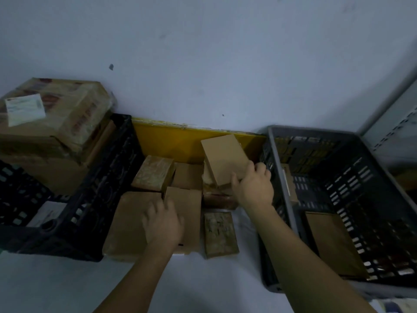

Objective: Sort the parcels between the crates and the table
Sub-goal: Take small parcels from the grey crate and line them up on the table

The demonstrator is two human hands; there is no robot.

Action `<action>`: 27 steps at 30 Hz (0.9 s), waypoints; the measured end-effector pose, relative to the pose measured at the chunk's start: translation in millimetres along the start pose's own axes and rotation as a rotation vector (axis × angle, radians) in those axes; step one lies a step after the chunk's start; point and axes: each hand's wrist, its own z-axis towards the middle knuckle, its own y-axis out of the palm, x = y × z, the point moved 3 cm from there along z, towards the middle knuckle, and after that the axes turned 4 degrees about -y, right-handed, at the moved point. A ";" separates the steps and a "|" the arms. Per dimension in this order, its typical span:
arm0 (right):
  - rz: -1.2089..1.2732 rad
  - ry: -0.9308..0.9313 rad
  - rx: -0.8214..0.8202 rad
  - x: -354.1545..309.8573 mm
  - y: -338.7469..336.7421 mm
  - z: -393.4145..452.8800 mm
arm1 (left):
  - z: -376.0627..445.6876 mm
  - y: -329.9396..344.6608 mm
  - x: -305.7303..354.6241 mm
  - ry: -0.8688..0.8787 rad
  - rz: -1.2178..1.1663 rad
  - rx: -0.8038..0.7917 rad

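White label (24, 108) on taped carton (58, 114), unreadable

You face a plain pale wall (225, 53) in dim light; a perforated metal upright (392, 132) stands at far right

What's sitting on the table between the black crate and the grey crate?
In the head view, a cluster of brown cardboard parcels lies between the black crate and grey crate, with both hands among them.

My parcels (225, 159) are plain brown; black crate (108, 188) at frame left, grey slotted crate (352, 177) right, a yellow board (171, 138) behind, on a white surface (67, 285).
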 end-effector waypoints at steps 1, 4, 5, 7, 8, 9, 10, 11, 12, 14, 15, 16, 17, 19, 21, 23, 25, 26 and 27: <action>-0.014 -0.034 0.035 2.3 -4.7 -2.6 | 0.4 -7.8 7.9 0.031 -0.008 0.033; -0.018 -0.117 0.175 17.9 -22.4 -10.3 | -0.2 -31.4 35.7 0.137 -0.059 0.142; -0.012 -0.130 0.215 27.1 -29.3 -12.9 | -1.9 -39.0 47.1 0.174 -0.083 0.173; -0.017 -0.143 0.288 51.8 -43.4 -16.7 | -7.3 -52.3 71.9 0.245 -0.135 0.225; -0.024 -0.140 0.311 66.4 -50.3 -17.5 | -11.1 -58.1 85.4 0.276 -0.157 0.246; -0.029 -0.130 0.322 82.4 -56.5 -17.4 | -15.3 -63.0 99.5 0.304 -0.177 0.264; -0.038 -0.116 0.324 99.4 -61.3 -17.1 | -20.7 -67.7 114.0 0.330 -0.198 0.278; -0.052 -0.099 0.315 118.0 -64.2 -16.3 | -27.3 -71.9 128.8 0.358 -0.221 0.288; -0.071 -0.083 0.295 137.1 -65.9 -15.8 | -34.4 -75.3 143.6 0.392 -0.243 0.294; -0.105 -0.062 0.245 176.8 -65.5 -13.6 | -48.9 -79.5 172.8 0.462 -0.287 0.302; -0.128 -0.057 0.205 196.4 -63.7 -11.3 | -55.1 -81.3 187.6 0.491 -0.310 0.303; -0.158 -0.052 0.150 215.7 -60.6 -8.8 | -61.0 -82.9 202.0 0.515 -0.328 0.299; -0.188 -0.047 0.088 234.3 -56.7 -5.4 | -66.0 -83.9 216.8 0.539 -0.334 0.294; -0.226 -0.035 -0.020 269.8 -48.7 2.1 | -74.3 -81.9 246.6 0.582 -0.306 0.282; -0.242 -0.038 -0.107 301.4 -39.1 9.7 | -80.7 -74.5 274.6 0.608 -0.262 0.259; -0.261 -0.060 -0.197 327.4 -26.9 18.5 | -84.6 -63.3 299.5 0.627 -0.212 0.242; -0.272 -0.082 -0.277 347.4 -12.0 29.1 | -85.1 -51.1 316.6 0.620 -0.180 0.199; -0.274 -0.090 -0.309 356.6 -4.2 34.9 | -84.3 -45.0 322.5 0.608 -0.170 0.173; -0.275 -0.091 -0.345 364.4 2.8 40.1 | -84.0 -40.0 326.4 0.595 -0.156 0.156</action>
